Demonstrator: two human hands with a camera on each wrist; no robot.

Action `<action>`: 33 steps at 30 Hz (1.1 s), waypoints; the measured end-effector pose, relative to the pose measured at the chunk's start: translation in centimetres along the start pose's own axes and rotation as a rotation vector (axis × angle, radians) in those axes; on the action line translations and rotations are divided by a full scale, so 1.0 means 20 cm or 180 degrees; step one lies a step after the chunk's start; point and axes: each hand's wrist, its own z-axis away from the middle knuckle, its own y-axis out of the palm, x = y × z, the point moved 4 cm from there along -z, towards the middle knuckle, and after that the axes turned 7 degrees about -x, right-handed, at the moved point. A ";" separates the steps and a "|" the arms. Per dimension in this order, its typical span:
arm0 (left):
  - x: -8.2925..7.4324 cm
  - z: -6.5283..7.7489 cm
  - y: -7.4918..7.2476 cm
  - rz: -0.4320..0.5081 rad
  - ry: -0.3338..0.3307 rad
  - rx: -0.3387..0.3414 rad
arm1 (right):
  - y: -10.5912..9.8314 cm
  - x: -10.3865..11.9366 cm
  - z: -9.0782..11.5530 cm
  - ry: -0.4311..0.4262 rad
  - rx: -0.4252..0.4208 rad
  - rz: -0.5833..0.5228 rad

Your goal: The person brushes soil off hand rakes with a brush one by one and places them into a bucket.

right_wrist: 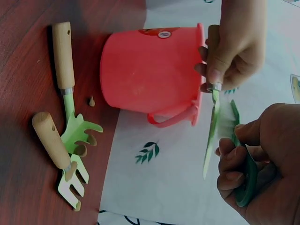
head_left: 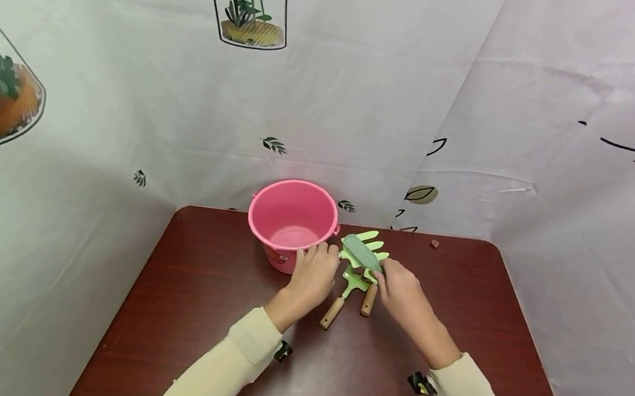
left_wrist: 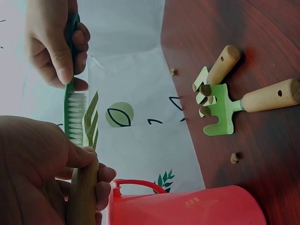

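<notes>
Fork (left_wrist: pixel 89 126) gripped by the left hand (head_left: pixel 316 275) beside the bucket (right_wrist: pixel 150 70), brush (head_left: pixel 362 253) gripped by the right hand (head_left: pixel 405 294), bristles (left_wrist: pixel 76 115) facing it: I'd hold it steady and stroke lightly lengthwise.

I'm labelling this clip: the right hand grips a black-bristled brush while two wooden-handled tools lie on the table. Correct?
Not quite: the brush in the right hand has white bristles, as the left wrist view shows. The rest stands.
</notes>
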 end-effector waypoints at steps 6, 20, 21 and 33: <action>0.00 0.00 0.00 -0.0011 0.0031 0.0022 | 0.01 -0.03 -0.01 0.0087 -0.0082 0.0085; 0.02 0.02 0.01 0.0052 -0.0034 -0.0022 | -0.01 -0.18 -0.02 0.0289 -0.0220 0.0171; 0.02 0.02 0.01 0.0054 -0.0032 -0.0033 | -0.01 -0.19 -0.02 0.0305 -0.0220 0.0174; 0.05 0.00 -0.04 0.0270 -0.0170 0.0039 | -0.01 -0.34 0.03 0.0487 -0.0253 0.0146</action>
